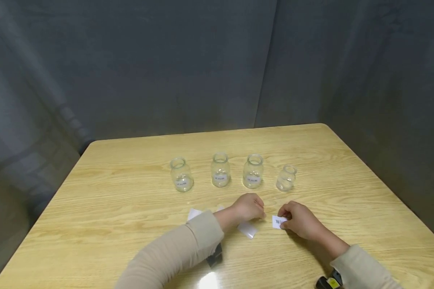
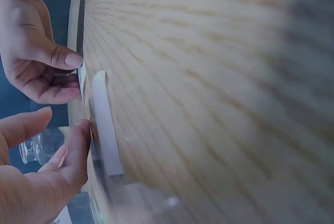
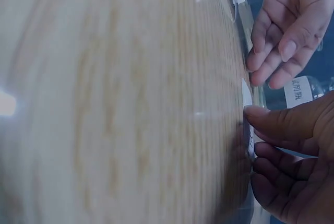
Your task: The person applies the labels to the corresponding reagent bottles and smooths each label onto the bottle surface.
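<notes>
My right hand [image 1: 299, 220] pinches a small white printed label [image 1: 276, 222] between thumb and fingers, low over the table. My left hand [image 1: 247, 207] is just left of it, thumb and fingers apart and holding nothing, as the left wrist view shows. Below the left hand lies a glossy pale slip [image 1: 247, 230]. A small glass jar [image 1: 286, 179] without a visible label stands beyond the right hand. To its left are three larger open glass jars, the left one [image 1: 182, 176], the middle one [image 1: 220, 170] and the right one [image 1: 253, 171], each bearing a white label.
Another white sheet [image 1: 194, 213] lies partly under the left forearm. A dark flat object [image 1: 214, 257] shows beneath the left sleeve. By the right cuff is a black object with a yellow patch [image 1: 333, 283]. Grey curtains [image 1: 166, 68] surround the wooden table [image 1: 94, 224].
</notes>
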`<control>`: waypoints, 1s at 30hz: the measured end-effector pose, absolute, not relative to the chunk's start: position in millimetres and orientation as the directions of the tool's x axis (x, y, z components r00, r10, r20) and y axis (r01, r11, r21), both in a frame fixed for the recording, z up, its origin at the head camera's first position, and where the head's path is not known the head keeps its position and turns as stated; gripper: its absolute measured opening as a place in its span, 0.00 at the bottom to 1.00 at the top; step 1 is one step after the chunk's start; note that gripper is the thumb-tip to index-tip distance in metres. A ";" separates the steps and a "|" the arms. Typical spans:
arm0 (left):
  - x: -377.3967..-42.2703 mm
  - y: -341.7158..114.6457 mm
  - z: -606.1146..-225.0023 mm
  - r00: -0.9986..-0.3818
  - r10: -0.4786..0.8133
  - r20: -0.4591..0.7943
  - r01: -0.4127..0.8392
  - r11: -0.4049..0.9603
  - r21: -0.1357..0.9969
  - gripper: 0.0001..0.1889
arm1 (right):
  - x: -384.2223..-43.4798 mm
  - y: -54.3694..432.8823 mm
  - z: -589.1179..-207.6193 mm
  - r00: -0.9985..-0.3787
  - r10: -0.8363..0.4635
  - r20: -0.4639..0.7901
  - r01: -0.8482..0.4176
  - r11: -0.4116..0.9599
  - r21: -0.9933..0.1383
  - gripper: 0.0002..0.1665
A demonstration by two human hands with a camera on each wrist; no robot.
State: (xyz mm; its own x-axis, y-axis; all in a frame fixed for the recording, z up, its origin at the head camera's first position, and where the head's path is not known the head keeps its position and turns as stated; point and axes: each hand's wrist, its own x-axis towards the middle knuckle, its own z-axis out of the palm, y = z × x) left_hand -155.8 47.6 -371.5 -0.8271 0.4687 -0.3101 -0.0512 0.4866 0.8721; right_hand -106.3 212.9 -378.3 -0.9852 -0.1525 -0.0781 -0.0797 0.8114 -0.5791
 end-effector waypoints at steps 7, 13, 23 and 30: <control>-153.5 50.1 -375.7 -0.796 0.515 -0.319 -0.037 0.485 0.874 0.12 | -103.1 211.3 -380.4 -0.980 -0.168 -0.103 -0.076 0.804 -0.590 0.13; -152.2 53.9 -379.2 -0.777 0.540 -0.325 -0.056 0.454 0.889 0.11 | -99.1 210.4 -381.6 -0.976 -0.177 -0.127 -0.063 0.787 -0.614 0.15; -156.0 56.4 -378.5 -0.748 0.575 -0.332 -0.075 0.423 0.903 0.09 | -111.9 213.5 -382.8 -0.984 -0.178 -0.031 -0.098 0.668 -0.738 0.12; -167.4 59.0 -375.7 -0.799 0.529 -0.284 -0.146 0.288 0.947 0.05 | -124.8 212.4 -369.8 -0.994 -0.111 0.020 -0.081 0.575 -0.814 0.07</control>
